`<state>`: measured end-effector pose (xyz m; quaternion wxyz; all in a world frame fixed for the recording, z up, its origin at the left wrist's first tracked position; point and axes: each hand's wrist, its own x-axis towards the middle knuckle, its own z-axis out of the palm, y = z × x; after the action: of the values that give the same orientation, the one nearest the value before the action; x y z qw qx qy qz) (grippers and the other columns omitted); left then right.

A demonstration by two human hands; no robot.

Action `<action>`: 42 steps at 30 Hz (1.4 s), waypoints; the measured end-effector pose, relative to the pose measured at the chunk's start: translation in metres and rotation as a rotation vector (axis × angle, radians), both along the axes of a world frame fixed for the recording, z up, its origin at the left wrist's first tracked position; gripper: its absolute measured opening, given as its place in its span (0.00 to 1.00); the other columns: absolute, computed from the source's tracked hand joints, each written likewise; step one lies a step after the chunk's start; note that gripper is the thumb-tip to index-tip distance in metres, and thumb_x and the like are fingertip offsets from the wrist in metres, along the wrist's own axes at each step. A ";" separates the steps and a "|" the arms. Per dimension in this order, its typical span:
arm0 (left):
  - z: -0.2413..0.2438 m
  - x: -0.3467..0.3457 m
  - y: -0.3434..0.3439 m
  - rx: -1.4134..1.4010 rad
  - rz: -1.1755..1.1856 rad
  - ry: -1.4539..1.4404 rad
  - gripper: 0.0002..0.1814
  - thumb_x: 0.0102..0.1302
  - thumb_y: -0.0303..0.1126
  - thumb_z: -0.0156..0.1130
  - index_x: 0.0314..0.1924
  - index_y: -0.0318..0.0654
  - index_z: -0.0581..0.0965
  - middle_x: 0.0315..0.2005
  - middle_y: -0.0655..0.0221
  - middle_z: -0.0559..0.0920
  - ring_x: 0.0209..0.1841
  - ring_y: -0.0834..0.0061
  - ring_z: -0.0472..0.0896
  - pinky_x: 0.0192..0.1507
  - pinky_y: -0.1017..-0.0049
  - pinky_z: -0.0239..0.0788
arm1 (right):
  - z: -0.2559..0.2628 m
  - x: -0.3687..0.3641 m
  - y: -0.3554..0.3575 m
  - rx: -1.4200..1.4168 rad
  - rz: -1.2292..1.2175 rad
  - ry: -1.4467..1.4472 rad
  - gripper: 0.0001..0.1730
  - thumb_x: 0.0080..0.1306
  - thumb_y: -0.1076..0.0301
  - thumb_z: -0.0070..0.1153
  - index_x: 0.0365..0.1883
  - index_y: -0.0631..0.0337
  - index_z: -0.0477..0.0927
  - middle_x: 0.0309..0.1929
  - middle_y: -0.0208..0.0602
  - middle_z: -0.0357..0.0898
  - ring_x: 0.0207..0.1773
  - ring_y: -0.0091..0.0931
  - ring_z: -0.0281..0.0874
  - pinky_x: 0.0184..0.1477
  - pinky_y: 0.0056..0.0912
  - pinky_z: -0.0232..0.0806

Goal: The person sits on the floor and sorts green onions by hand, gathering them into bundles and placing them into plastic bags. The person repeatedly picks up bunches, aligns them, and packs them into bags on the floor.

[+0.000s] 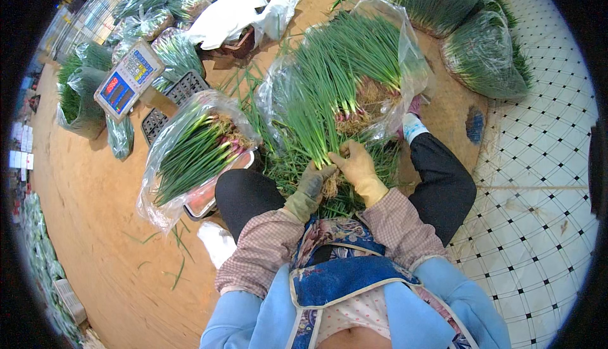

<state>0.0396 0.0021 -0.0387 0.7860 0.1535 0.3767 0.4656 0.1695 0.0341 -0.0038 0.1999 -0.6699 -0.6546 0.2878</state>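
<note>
Both hands wear rubber gloves. My left hand (308, 188), in a dirty greenish glove, grips a small bunch of green onions (316, 147) near its root end. From the right, my right hand (355, 166), in a cream glove, pinches the same bunch just above the roots. Its leaves point away from me, and brown roots hang between the gloves. Beyond, rooted green onions (351, 49) lie in an open clear plastic bag (413, 59). Loose green leaves and trimmings (289, 173) cover my lap. At the left, another open bag (154, 185) of green onions rests on the scale.
A digital scale display (128, 80) stands at left beside a black plastic crate (183, 90). Bagged green onions (187, 59) pile up behind it, near a white plastic bag (228, 14). More full bags (484, 54) stand at upper right. Patterned floor covering (536, 197) lies to the right.
</note>
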 end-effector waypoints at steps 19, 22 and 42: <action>0.020 -0.015 -0.029 -0.013 0.047 -0.159 0.16 0.60 0.25 0.51 0.49 0.35 0.65 0.40 0.60 0.74 0.39 0.62 0.77 0.28 0.72 0.74 | 0.033 0.021 -0.018 -0.386 -0.116 0.209 0.16 0.60 0.59 0.49 0.30 0.66 0.72 0.21 0.38 0.74 0.20 0.25 0.72 0.25 0.27 0.64; 0.017 -0.019 -0.033 0.004 0.046 -0.029 0.16 0.59 0.24 0.52 0.48 0.36 0.66 0.38 0.64 0.75 0.37 0.67 0.78 0.29 0.73 0.73 | 0.067 0.004 -0.031 -0.320 0.075 0.224 0.18 0.57 0.56 0.52 0.32 0.65 0.73 0.18 0.39 0.73 0.20 0.28 0.72 0.25 0.29 0.65; -0.019 -0.011 -0.032 0.169 -0.012 0.285 0.18 0.56 0.21 0.55 0.47 0.38 0.68 0.36 0.69 0.76 0.35 0.77 0.76 0.36 0.77 0.69 | 0.015 -0.031 -0.009 -0.015 0.082 0.080 0.14 0.55 0.61 0.52 0.27 0.66 0.72 0.19 0.42 0.74 0.19 0.29 0.74 0.24 0.32 0.65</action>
<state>0.0282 -0.0303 -0.0580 0.7116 0.2855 0.4430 0.4645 0.1383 0.0250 0.0111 0.2087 -0.6321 -0.6707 0.3272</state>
